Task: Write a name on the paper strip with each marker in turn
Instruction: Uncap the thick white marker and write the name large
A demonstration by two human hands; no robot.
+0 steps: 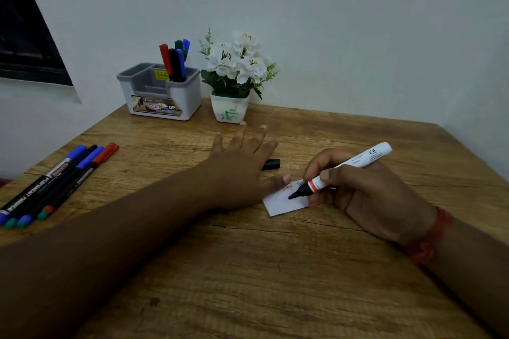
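A small white paper strip (pixel 281 203) lies on the wooden table (pixel 248 270), with faint handwriting along its far edge. My right hand (pixel 366 195) grips a white marker (pixel 344 169) with a black tip and an orange band; the tip touches the paper. My left hand (pixel 242 165) lies flat with fingers spread, its thumb pressing the strip's left end. The marker's black cap (pixel 272 164) lies on the table just beyond my left hand. Several capped markers (pixel 55 187) lie side by side at the table's left edge.
A grey and white pen holder (pixel 162 91) with several markers standing in it sits at the back, against the wall. Right of it stands a white pot of white flowers (pixel 234 77). A dark window frame (pixel 27 36) is at the upper left.
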